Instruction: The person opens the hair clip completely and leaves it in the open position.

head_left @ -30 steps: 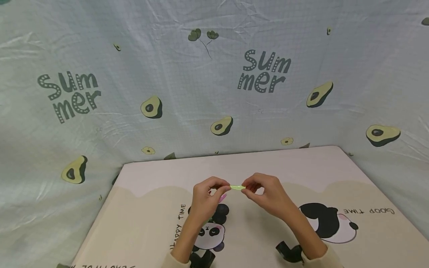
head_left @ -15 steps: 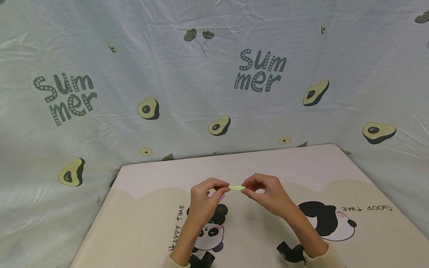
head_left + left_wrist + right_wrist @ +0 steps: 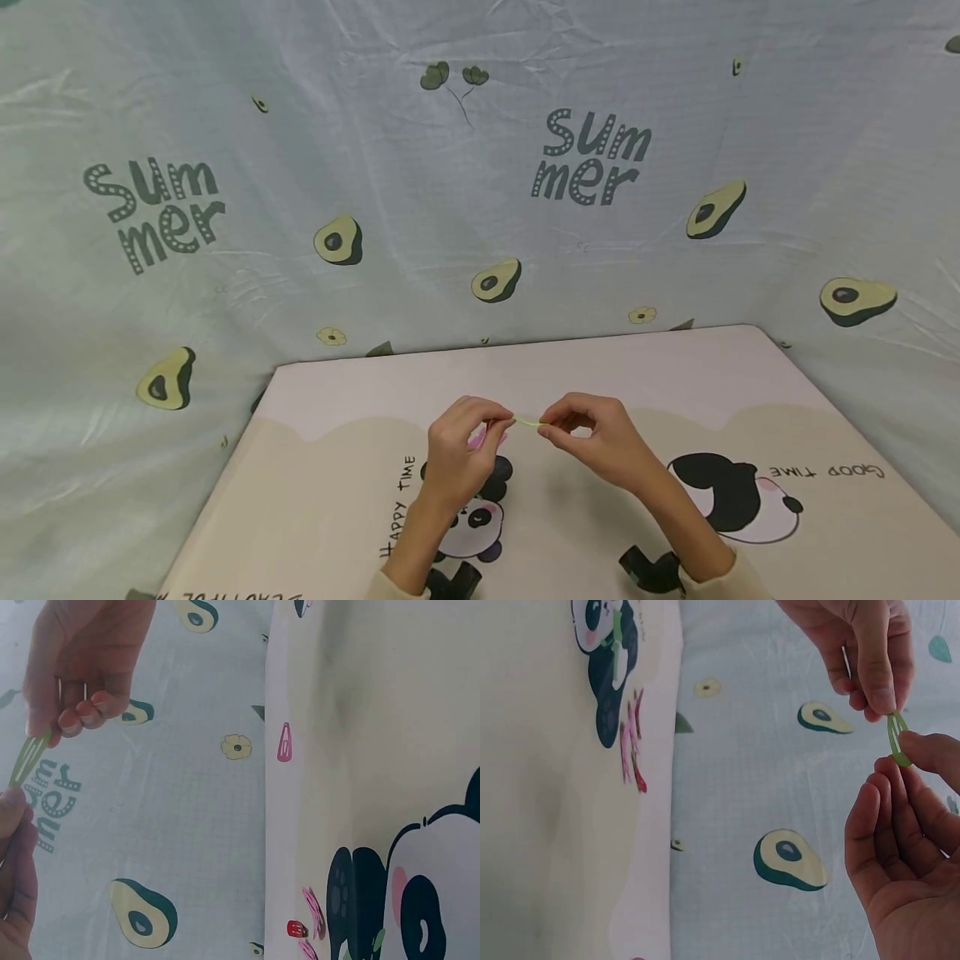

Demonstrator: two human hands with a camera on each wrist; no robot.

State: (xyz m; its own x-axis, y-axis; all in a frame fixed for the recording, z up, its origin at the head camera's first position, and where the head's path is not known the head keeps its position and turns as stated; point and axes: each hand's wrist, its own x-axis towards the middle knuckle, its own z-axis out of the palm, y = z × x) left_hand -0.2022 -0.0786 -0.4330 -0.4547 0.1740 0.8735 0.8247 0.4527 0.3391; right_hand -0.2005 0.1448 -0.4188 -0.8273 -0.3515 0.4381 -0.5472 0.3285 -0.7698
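Panda-printed tabletop point(image 3: 322, 483) is spread below. One end of a green hair clip point(image 3: 30, 758) is pinched by the left hand point(image 3: 453, 454), the other by the right hand point(image 3: 609, 442), each grip closed to about the clip's thickness. At 3 o'clock from the left grip, 9 from the right, it is held lengthwise, neither hand nearer. Beyond, pale cloth point(image 3: 435, 208) is hung. In the head view, its broad face was shown half a second ago; now only the clip's thin edge is presented.

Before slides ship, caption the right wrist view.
Left hand and right hand pinch a green clip; pink clips on table.
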